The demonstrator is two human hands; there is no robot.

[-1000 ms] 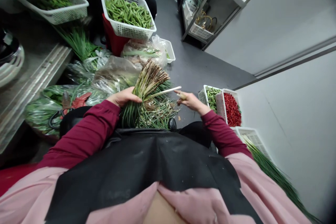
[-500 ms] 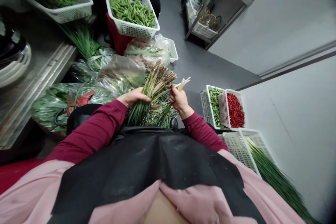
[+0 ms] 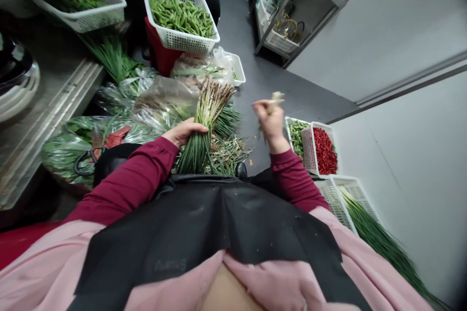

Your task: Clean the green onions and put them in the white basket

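Nearest: my black fabric apron (image 3: 204, 223), across my lap.

Next: my left hand (image 3: 184, 131), closed round the long bundle of green chive-like stalks with pale rooty tips (image 3: 205, 124). The bundle's long axis runs near to far, with the green ends down by the apron and the tips up and away, leaning slightly right.

On the floor, just beyond the bundle's foot: a loose heap of green and straw-coloured trimmings (image 3: 228, 153).

Right of the bundle's tips, with a gap between: my right hand (image 3: 272, 124), raised, pinching a short pale stalk piece (image 3: 274, 98), which is blurred. Only the left hand is on the bundle.

Further right: a white plastic basket of red chillies (image 3: 308, 148).

Far: a white plastic basket of green pods (image 3: 182, 41).
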